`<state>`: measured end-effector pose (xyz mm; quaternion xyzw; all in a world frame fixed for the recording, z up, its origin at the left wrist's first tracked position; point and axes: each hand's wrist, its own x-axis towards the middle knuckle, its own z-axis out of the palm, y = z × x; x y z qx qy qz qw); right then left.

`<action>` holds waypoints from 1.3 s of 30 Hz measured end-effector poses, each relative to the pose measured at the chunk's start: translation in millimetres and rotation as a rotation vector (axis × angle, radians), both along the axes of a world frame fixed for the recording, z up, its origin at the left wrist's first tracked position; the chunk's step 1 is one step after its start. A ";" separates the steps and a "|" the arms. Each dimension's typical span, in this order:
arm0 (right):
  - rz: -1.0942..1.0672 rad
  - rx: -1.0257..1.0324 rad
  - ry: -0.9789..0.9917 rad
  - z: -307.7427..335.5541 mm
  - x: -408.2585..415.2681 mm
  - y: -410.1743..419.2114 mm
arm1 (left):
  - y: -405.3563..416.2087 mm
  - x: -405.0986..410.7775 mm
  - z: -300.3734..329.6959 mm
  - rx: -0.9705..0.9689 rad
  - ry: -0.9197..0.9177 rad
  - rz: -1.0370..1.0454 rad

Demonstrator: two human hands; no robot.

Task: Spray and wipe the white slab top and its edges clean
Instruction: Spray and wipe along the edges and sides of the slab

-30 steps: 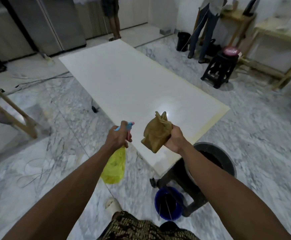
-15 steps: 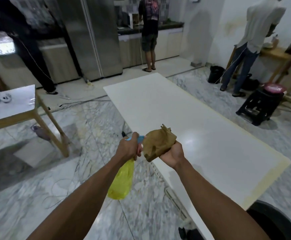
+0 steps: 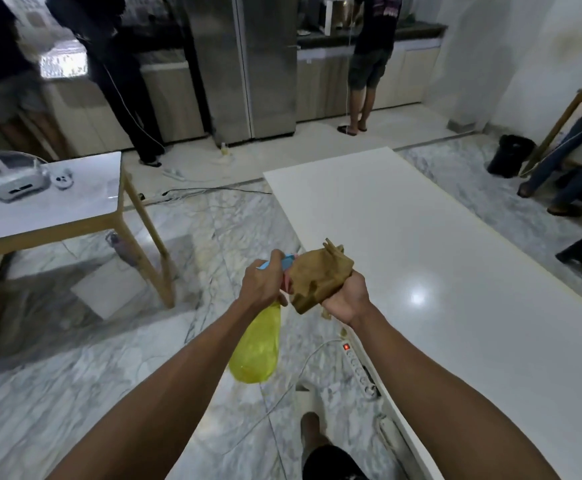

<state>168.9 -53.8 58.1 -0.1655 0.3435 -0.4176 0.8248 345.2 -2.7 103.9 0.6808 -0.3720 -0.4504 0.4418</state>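
Note:
The white slab [image 3: 438,271] stretches from the middle to the lower right, low above the marble floor. My left hand [image 3: 265,284] grips a yellow spray bottle [image 3: 256,344] by its blue trigger head, the bottle hanging down. My right hand [image 3: 346,299] is closed on a bunched brown cloth [image 3: 319,275]. The bottle's nozzle sits right against the cloth. Both hands hover over the slab's left long edge.
A power strip [image 3: 358,367] with a lit red switch and cables lies on the floor by the slab's left edge. A wooden-legged table [image 3: 75,206] stands at left. People stand at the back counter and at right. A black bin [image 3: 509,155] sits far right.
My view has swung left and up, showing more of the kitchen. My hands have come together, so the nozzle now meets the cloth.

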 end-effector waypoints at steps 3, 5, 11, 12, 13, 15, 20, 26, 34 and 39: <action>0.035 -0.001 0.042 -15.6 44.2 -79.2 | -63.2 35.9 -6.6 0.006 0.022 0.065; 0.025 -0.013 0.138 -24.8 76.3 -150.1 | -121.0 64.4 -15.9 0.011 0.061 0.101; 0.106 -0.146 0.549 -56.4 165.2 -387.2 | -315.9 157.3 -51.8 0.033 0.032 0.197; 0.117 -0.164 0.617 -60.8 173.1 -419.3 | -341.7 169.6 -54.2 0.033 0.032 0.206; 0.132 -0.197 0.688 -63.1 183.8 -451.4 | -368.5 183.2 -58.3 0.037 0.044 0.226; 0.158 -0.276 0.891 -66.2 209.4 -512.6 | -419.8 211.4 -63.3 0.065 0.063 0.257; 0.264 -0.677 1.291 -101.8 273.6 -633.5 | -513.5 266.7 -82.9 0.115 0.108 0.309; 0.713 -0.859 1.791 -182.0 345.0 -713.8 | -575.3 304.8 -141.0 0.171 0.122 0.341; 0.788 -0.946 1.927 -217.3 350.1 -705.4 | -589.8 322.8 -183.5 0.279 0.166 0.333; 0.684 -1.115 2.071 -232.3 341.8 -694.9 | -581.9 320.6 -197.9 0.329 0.180 0.337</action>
